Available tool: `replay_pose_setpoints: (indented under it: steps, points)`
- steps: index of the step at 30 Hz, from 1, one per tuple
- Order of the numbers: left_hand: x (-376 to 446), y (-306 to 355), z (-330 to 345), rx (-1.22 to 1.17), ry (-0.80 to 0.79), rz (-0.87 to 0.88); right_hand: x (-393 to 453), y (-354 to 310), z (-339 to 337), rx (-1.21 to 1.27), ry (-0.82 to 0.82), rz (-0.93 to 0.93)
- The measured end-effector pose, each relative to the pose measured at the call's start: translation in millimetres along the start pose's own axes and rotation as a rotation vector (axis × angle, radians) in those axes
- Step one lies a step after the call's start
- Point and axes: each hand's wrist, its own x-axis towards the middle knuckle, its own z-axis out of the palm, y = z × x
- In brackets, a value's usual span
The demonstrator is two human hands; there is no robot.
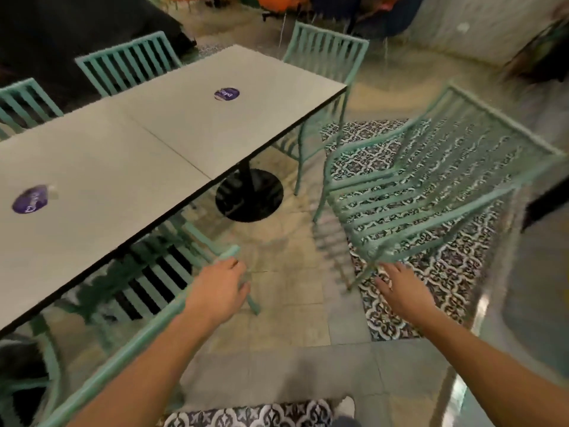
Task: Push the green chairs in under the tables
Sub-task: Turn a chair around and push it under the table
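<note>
Left hand [220,283] rests on the top rail of the near green chair [147,291], its fingers curled over the rail end; whether they fully grip it I cannot tell through the blur. That chair sits tucked against the near long edge of the worktop [101,167], seat slats partly beneath the top, back rail running diagonally from bottom left up towards the hand. Right hand [400,285] has its fingers spread and straight, fingertips just at the front corner of the pulled-out green chair [425,186]; actual contact is unclear. This armchair stands apart from the worktop on a patterned rug [446,272], seat front facing the worktop and lower left, backrest away to the upper right. Another green chair [323,57] stands at the worktop's far end, and two more [129,63] line its far side. Two round purple stickers [227,94] lie on the top; their white writing is too blurred to read.
</note>
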Motion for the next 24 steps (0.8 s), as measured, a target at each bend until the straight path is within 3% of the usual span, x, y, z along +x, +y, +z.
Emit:
replay_pose_setpoints:
  steps: [11,24]
  points:
    - [194,307,-50,0.157,-0.036,0.39,15,241,-133,0.084,0.176,0.246]
    - [410,558,-53,0.189,0.02,0.659,141,435,-231,-0.008,0.193,0.302]
